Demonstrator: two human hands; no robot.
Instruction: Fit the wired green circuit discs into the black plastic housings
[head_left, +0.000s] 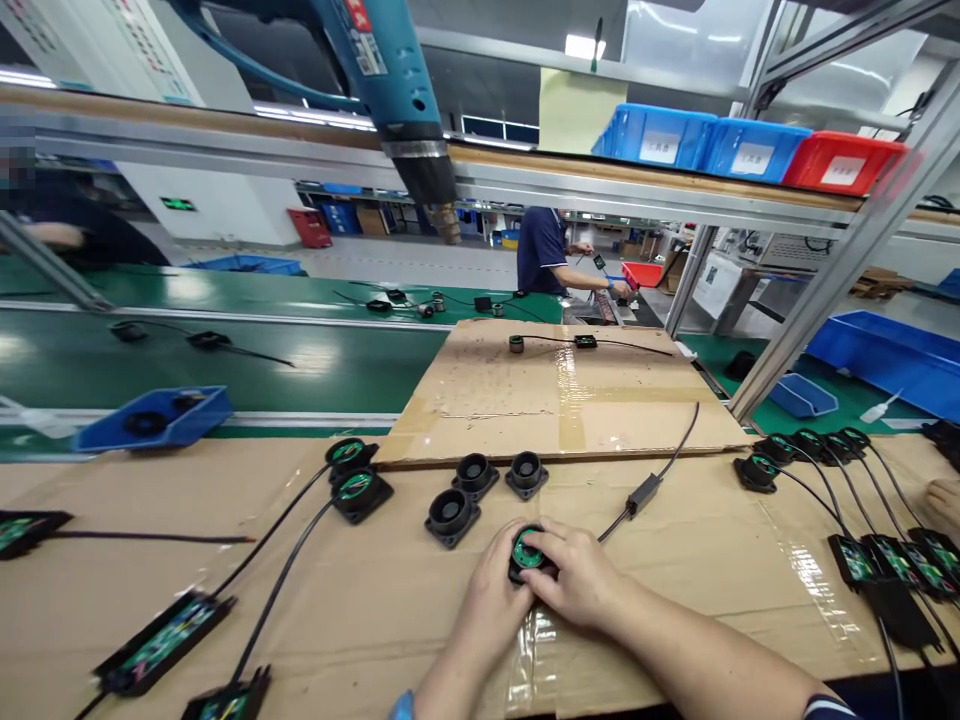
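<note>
On the cardboard in front of me, a black round housing with a green circuit board [528,550] sits between my two hands. My left hand [489,585] is wrapped around its left side. From the right, my right hand [583,572] grips it, thumb and fingers at the rim and over the board. A black cable with a small inline box [643,494] runs out beyond my right hand toward the upper right; its join to the housing is hidden. Just past my hands stand three black housings with no green board showing, the nearest being a square-flanged housing [451,514].
A blue power driver [405,90] hangs overhead. Left lie wired housings [360,492] and open circuit boxes [161,640]; more wired housings [757,470] stand right. A raised cardboard sheet [495,390] lies ahead. A co-worker [541,250] works beyond; another hand [945,500] shows far right.
</note>
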